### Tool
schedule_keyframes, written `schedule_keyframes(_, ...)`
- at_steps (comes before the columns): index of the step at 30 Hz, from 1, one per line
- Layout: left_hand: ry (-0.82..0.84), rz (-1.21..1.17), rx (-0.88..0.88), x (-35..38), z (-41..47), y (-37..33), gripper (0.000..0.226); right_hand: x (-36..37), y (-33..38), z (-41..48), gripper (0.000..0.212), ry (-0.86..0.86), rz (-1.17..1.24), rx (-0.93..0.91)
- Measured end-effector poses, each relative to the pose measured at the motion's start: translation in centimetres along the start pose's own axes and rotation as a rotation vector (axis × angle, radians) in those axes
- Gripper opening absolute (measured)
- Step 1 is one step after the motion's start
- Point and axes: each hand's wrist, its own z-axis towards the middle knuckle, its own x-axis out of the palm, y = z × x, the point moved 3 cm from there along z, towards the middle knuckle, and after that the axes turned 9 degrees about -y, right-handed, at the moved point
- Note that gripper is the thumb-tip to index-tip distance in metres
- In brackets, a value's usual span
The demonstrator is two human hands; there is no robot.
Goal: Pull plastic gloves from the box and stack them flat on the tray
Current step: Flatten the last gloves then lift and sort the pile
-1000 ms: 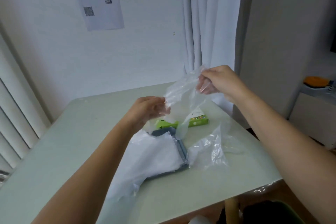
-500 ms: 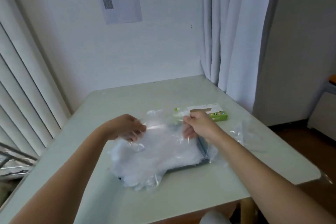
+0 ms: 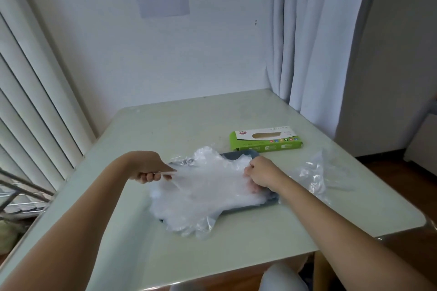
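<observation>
Fingers (image 3: pixel 147 177) of left hand (image 3: pixel 149 165) and right hand (image 3: pixel 263 172) pinching opposite edges of the top glove (image 3: pixel 209 176), stretched over the pile (image 3: pixel 189 210) on the tray (image 3: pixel 239 155). Keep it taut, lower flat, smooth wrinkles outward before letting go.

I count one green glove box (image 3: pixel 266 141) far right, one grey tray (image 3: pixel 241 155), one crumpled clear plastic piece (image 3: pixel 316 177) right, two hands: left hand (image 3: pixel 151 168), right hand (image 3: pixel 262 172). The clear gloves (image 3: pixel 201 194) overlap too much to count.
</observation>
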Motion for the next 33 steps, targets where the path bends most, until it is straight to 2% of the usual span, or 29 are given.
schedule_keyframes(2,-0.1,0.067,-0.04,-0.9,0.1,0.2,0.03,-0.3,0.1,0.0,0.027,0.018,-0.026,0.034)
schedule_keyframes(4,-0.321,0.134,-0.037,-2.0,0.1,0.0,0.031,-0.4,0.2,0.1,0.028,0.039,-0.048,0.043)
schedule_keyframes(7,-0.725,0.175,0.21,-2.0,-0.7,-2.3,0.028,-0.5,0.2,0.1,0.03,0.049,-0.062,0.039)
schedule_keyframes(8,-0.79,0.136,0.321,-1.1,-1.6,-3.7,0.024,-0.4,0.2,0.0,0.03,0.048,-0.071,0.034)
schedule_keyframes(10,-0.742,0.065,0.546,1.8,-3.3,-6.2,0.019,-0.3,0.3,-0.3,0.027,0.03,-0.077,0.018)
schedule_keyframes(12,-0.587,0.118,0.688,5.5,-3.7,-7.6,0.025,-0.3,0.2,-0.6,0.026,0.003,-0.062,-0.003)
schedule_keyframes(15,-0.403,0.283,0.73,10.0,-2.4,-7.8,0.037,-0.3,0.2,-1.2,0.02,-0.069,-0.123,-0.078)
schedule_keyframes(17,-0.297,0.373,0.724,12.0,-1.3,-7.2,0.042,-0.5,0.5,-1.6,0.011,-0.259,-0.308,-0.21)
schedule_keyframes(19,-0.232,0.459,0.726,13.2,-0.3,-6.5,0.056,-0.2,0.9,-2.2,0.025,-0.422,-0.315,-0.41)
schedule_keyframes(20,-0.223,0.485,0.733,13.5,0.0,-6.2,0.06,0.2,1.2,-2.7,0.026,-0.418,-0.252,-0.516)
schedule_keyframes(22,-0.249,0.502,0.772,13.6,0.4,-5.9,0.062,1.6,1.4,-3.2,0.037,-0.256,-0.166,-0.65)
schedule_keyframes(25,-0.27,0.499,0.761,13.8,0.7,-5.5,0.069,3.3,0.6,-3.2,0.051,-0.024,-0.165,-0.637)
schedule_keyframes(27,-0.28,0.526,0.688,13.8,0.9,-5.1,0.091,3.5,-0.3,-2.7,0.05,-0.014,-0.296,-0.591)
schedule_keyframes(29,-0.28,0.537,0.604,13.5,1.2,-4.8,0.112,3.1,-0.7,-2.2,0.046,-0.058,-0.544,-0.602)
schedule_keyframes(33,-0.259,0.514,0.494,12.7,1.4,-4.1,0.115,0.7,-0.6,-1.7,0.036,-0.127,-0.816,-0.563)
